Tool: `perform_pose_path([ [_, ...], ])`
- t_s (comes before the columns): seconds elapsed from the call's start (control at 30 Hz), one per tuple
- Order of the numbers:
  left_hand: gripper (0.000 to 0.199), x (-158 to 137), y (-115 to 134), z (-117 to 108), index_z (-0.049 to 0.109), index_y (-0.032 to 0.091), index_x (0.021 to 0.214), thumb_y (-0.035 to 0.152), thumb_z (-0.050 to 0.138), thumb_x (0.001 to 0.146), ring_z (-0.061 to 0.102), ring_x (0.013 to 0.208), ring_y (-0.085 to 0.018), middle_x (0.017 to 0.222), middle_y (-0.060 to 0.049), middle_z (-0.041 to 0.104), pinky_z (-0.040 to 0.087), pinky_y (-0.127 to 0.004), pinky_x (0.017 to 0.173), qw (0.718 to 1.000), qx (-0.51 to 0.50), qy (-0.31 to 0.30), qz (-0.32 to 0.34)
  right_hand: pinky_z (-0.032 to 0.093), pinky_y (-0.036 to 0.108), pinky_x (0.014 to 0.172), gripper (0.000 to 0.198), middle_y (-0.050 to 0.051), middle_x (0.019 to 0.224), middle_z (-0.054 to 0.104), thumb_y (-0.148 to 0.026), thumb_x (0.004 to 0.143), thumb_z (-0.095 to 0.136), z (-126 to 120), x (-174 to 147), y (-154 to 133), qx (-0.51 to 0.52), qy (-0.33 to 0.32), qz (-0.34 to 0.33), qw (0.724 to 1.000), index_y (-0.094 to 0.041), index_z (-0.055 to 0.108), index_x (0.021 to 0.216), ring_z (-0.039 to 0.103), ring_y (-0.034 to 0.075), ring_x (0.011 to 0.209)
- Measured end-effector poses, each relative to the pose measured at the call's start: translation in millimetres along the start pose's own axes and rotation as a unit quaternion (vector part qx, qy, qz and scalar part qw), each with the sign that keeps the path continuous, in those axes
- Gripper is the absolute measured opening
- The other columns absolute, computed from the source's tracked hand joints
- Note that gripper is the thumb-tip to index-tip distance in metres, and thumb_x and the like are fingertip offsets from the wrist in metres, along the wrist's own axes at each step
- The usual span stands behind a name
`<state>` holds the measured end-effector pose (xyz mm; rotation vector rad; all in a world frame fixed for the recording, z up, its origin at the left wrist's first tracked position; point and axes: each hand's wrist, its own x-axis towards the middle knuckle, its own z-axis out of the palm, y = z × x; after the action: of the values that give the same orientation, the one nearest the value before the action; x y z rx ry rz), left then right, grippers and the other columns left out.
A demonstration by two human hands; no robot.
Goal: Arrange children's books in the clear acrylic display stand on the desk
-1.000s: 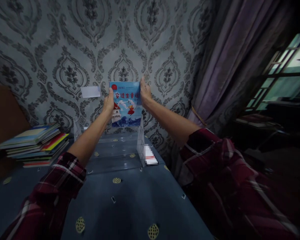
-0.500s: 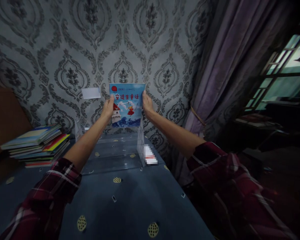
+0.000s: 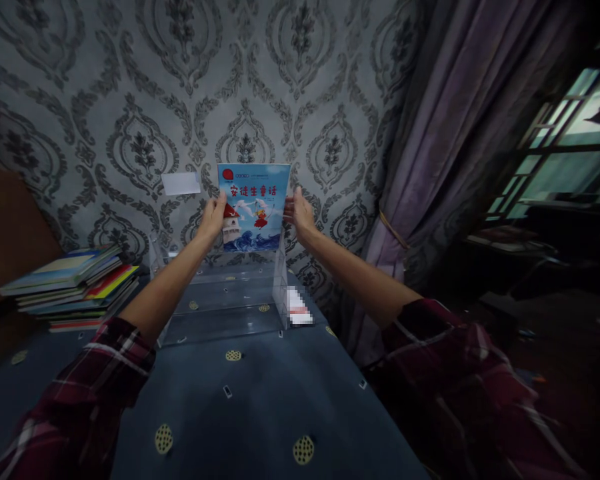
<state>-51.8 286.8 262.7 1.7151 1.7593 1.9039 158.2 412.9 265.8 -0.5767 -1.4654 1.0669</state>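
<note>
Taking the book at the centre of the dial, a stack of books (image 3: pixel 70 293) lies on the surface (image 3: pixel 265 413) at 8 o'clock, well apart. A white card (image 3: pixel 181 183) sits near 9 o'clock, against the wallpaper. The left hand (image 3: pixel 213 217), also at 9 o'clock, pinches the book's edge, thumb on the cover; its other fingers are hidden, so their spread I cannot tell. The blue book (image 3: pixel 255 213) stands upright, cover forward, above the clear rack (image 3: pixel 281 287) at 6 o'clock; whether its lower edge bears on the rack I cannot tell. At 3 o'clock the right hand (image 3: pixel 303 212) is loosely open beside the far edge, thumb off the cover, gripping nothing firmly.

Steadying it well, I judge, calls for a light left pinch and the right fingers flat along the edge, so the cover stays square and the clear panel isn't knocked.
</note>
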Motion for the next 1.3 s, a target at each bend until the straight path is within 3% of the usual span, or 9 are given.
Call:
perform_pose_path([
  [0.1, 0.065, -6.2, 3.2, -1.4, 0.057, 0.021, 0.097, 0.081, 0.033, 0.093, 0.066, 0.105, -0.029, 0.099, -0.011, 0.068, 0.051, -0.048, 0.097, 0.996, 0.014, 0.078, -0.047, 0.053, 0.03, 0.065, 0.066, 0.004, 0.08, 0.067, -0.083, 0.092, 0.037, -7.6, -12.6, -2.2, 0.011, 0.065, 0.003, 0.998, -0.021, 0.058, 0.088, 0.068, 0.018, 0.076],
  [0.27, 0.049, -34.9, 0.7, -16.2, 0.054, 0.022, 0.097, 0.069, 0.037, 0.1, 0.065, 0.106, -0.025, 0.098, -0.008, 0.067, 0.048, -0.046, 0.101, 0.991, 0.044, 0.117, 0.034, 0.051, 0.026, 0.063, 0.061, 0.001, 0.076, 0.065, -0.08, 0.092, 0.043, -23.1, -69.5, 1.1, 0.011, 0.1, -0.049, 0.994, -0.021, 0.059, 0.085, 0.063, 0.014, 0.067],
  [0.37, 0.047, -73.4, -3.9, -32.9, 0.055, 0.022, 0.102, 0.064, 0.033, 0.103, 0.064, 0.104, -0.023, 0.101, -0.008, 0.068, 0.049, -0.041, 0.098, 0.986, 0.09, 0.111, 0.08, 0.051, 0.027, 0.059, 0.063, 0.001, 0.072, 0.066, -0.083, 0.087, 0.049, -23.2, -135.3, 11.8, -0.006, 0.007, -0.076, 0.997, -0.021, 0.062, 0.086, 0.062, 0.014, 0.062],
  [0.47, 0.041, -120.4, -10.8, -54.7, 0.056, 0.021, 0.108, 0.055, 0.033, 0.105, 0.063, 0.104, -0.022, 0.106, -0.008, 0.067, 0.049, -0.039, 0.097, 0.977, 0.159, 0.089, 0.109, 0.051, 0.027, 0.056, 0.06, 0.0, 0.066, 0.066, -0.079, 0.088, 0.054, -15.5, -211.3, 29.4, -0.03, -0.136, -0.024, 0.99, -0.02, 0.065, 0.086, 0.06, 0.014, 0.056],
  [0.57, 0.033, -160.4, -22.6, -84.2, 0.056, 0.021, 0.111, 0.047, 0.037, 0.104, 0.06, 0.109, -0.023, 0.11, -0.009, 0.066, 0.047, -0.04, 0.101, 0.961, 0.237, 0.071, 0.125, 0.049, 0.027, 0.054, 0.063, 0.002, 0.065, 0.066, -0.079, 0.091, 0.049, -5.2, -277.9, 48.2, -0.039, -0.273, 0.064, 0.959, -0.019, 0.067, 0.084, 0.06, 0.014, 0.055],
  [0.7, 0.028, -186.2, -45.4, -137.9, 0.056, 0.021, 0.113, 0.039, 0.038, 0.102, 0.056, 0.114, -0.027, 0.114, -0.012, 0.064, 0.044, -0.045, 0.106, 0.932, 0.34, 0.088, 0.092, 0.048, 0.026, 0.055, 0.065, 0.003, 0.068, 0.068, -0.078, 0.093, 0.046, 4.0, -333.8, 66.7, -0.038, -0.383, 0.154, 0.91, -0.018, 0.068, 0.084, 0.061, 0.014, 0.057],
  [0.93, 0.054, -167.8, -85.5, -235.1, 0.047, 0.003, 0.139, 0.032, 0.047, 0.094, 0.038, 0.144, -0.039, 0.148, -0.028, 0.047, 0.03, -0.058, 0.119, 0.835, 0.515, 0.134, -0.142, 0.047, 0.027, 0.057, 0.068, 0.005, 0.074, 0.068, -0.079, 0.094, 0.044, 3.9, -360.2, 80.3, -0.062, -0.375, 0.189, 0.905, -0.016, 0.072, 0.093, 0.061, 0.014, 0.06],
  [1.07, 0.083, -146.2, -100.1, -277.7, 0.025, -0.005, 0.154, 0.049, 0.05, 0.096, 0.014, 0.156, -0.045, 0.166, -0.032, 0.022, 0.014, -0.075, 0.118, 0.815, 0.535, 0.06, -0.213, 0.046, 0.027, 0.057, 0.066, 0.005, 0.075, 0.069, -0.077, 0.095, 0.044, 3.6, -361.2, 80.9, -0.079, -0.376, 0.187, 0.904, -0.017, 0.071, 0.092, 0.061, 0.014, 0.062],
  [1.3, 0.081, -132.2, -110.1, -304.5, 0.054, 0.003, 0.133, 0.072, 0.035, 0.096, 0.036, 0.145, -0.043, 0.149, -0.033, 0.051, 0.01, -0.083, 0.111, 0.763, 0.6, -0.064, -0.233, 0.044, 0.026, 0.057, 0.066, 0.005, 0.074, 0.067, -0.077, 0.095, 0.042, 4.6, -359.3, 79.5, -0.087, -0.377, 0.191, 0.902, -0.017, 0.068, 0.086, 0.059, 0.014, 0.062],
])
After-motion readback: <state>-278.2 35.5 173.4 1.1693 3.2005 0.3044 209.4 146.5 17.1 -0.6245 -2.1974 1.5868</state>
